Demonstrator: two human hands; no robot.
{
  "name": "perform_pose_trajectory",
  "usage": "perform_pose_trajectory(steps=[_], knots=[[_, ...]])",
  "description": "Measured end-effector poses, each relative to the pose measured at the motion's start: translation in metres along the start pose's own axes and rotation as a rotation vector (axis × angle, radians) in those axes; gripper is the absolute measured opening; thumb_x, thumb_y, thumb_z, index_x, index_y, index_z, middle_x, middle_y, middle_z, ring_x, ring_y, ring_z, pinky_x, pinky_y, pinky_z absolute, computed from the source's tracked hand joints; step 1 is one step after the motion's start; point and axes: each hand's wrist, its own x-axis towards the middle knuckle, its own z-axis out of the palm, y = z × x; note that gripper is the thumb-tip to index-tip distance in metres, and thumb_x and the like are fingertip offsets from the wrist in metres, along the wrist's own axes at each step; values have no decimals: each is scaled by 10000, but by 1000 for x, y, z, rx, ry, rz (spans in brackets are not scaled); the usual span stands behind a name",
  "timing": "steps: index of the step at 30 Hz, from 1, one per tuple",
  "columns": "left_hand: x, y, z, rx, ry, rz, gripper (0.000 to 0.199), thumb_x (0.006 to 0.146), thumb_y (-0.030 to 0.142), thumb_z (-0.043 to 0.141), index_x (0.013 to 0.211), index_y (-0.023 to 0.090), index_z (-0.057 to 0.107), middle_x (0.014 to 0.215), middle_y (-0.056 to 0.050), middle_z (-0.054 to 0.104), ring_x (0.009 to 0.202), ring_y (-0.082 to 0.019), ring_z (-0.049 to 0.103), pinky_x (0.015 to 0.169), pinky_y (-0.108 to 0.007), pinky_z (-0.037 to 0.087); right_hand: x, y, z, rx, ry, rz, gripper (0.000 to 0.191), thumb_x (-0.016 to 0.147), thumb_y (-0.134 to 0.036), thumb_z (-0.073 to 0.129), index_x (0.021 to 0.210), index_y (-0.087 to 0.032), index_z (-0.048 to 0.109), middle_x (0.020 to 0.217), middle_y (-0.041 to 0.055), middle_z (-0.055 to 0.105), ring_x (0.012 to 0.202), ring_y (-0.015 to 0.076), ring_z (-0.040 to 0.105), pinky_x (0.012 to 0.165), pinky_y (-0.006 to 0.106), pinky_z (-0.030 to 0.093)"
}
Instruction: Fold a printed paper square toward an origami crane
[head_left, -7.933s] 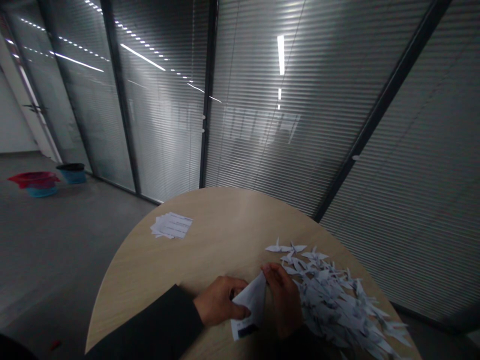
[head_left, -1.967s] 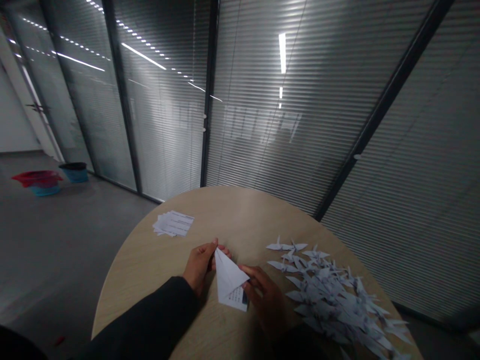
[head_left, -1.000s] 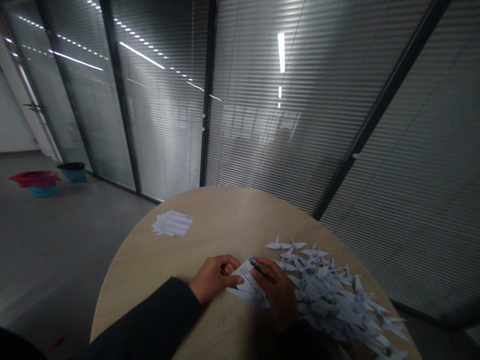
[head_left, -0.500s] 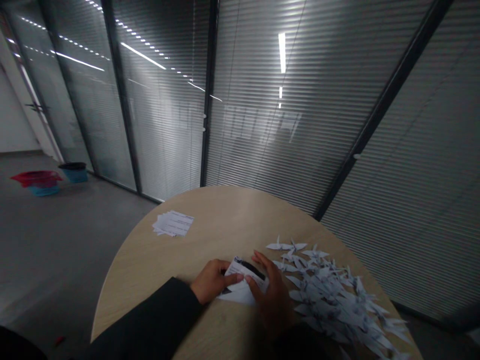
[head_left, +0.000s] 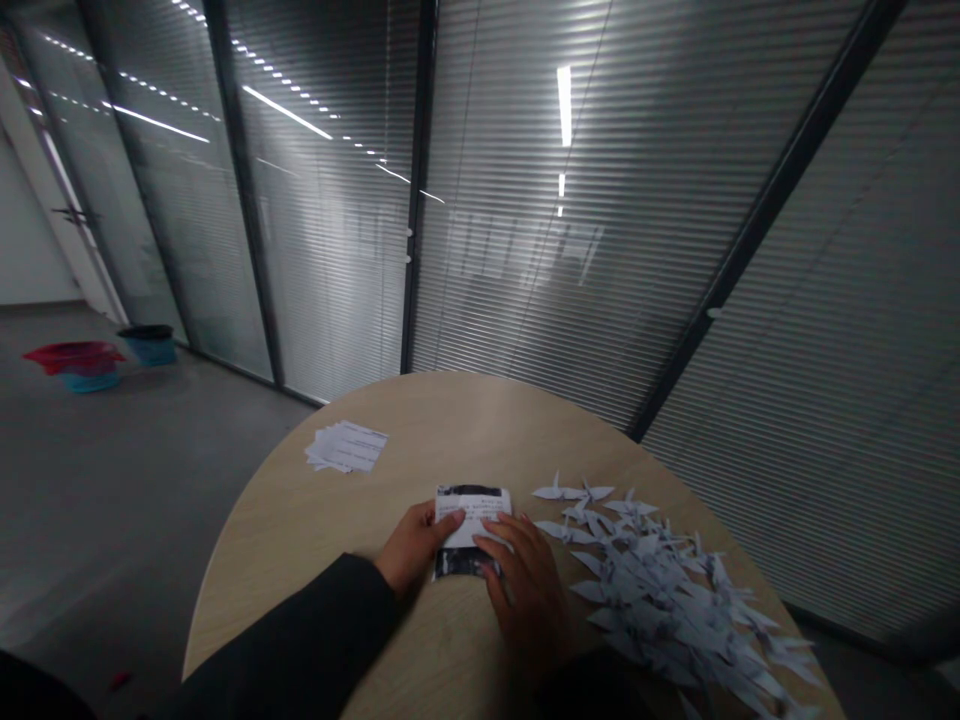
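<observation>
My left fingers (head_left: pixel 442 520) and right fingers (head_left: pixel 499 545) lie open, pressing the folded printed paper (head_left: pixel 472 520); a slip could skew the crease; a wide move could knock the paper cranes (head_left: pixel 660 590) just right of my fingers.

Printed matter, illegible at this resolution. A folded white paper sheet (head_left: pixel 472 522) carries fine black text lines beside a solid black band (head_left: pixel 469 491). A loose stack of white printed sheets (head_left: pixel 346 447) on the pale wood tabletop (head_left: pixel 450 420) shows similar lines, too small to read.
</observation>
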Motion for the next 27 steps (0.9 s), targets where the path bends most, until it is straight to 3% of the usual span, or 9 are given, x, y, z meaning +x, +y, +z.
perform_pose_trajectory(steps=[7, 14, 22, 27], knots=[[-3, 5, 7, -207, 54, -38, 431, 656, 378, 798, 933, 59, 714, 927, -166, 748, 875, -269, 688, 836, -356, 514, -1, 4, 1, 0, 24, 38, 208, 867, -163, 497, 1004, -244, 630, 1075, 55, 668, 1083, 228, 582, 959, 460, 479], [-9, 15, 15, -356, 97, -130, 234, 835, 205, 630, 997, 43, 679, 982, -190, 735, 918, -263, 696, 838, -352, 548, -1, 9, 1, 49, 50, 58, 181, 862, -157, 509, 909, -259, 650, 1039, 37, 686, 1050, 216, 595, 936, 431, 474], [-12, 23, 18, -369, 38, -174, 243, 829, 179, 630, 1022, 32, 650, 965, -201, 732, 893, -261, 702, 816, -335, 557, -4, 17, -1, 152, -28, 23, 191, 912, -209, 481, 873, -262, 660, 917, -1, 724, 1035, 182, 612, 990, 421, 434], [-11, 20, 15, -384, 36, -252, 240, 827, 160, 623, 1025, 24, 632, 854, -190, 741, 740, -241, 720, 665, -295, 571, -5, 15, 2, 226, -59, -28, 178, 900, -171, 485, 915, -259, 639, 909, -24, 730, 964, 153, 655, 1025, 409, 420]])
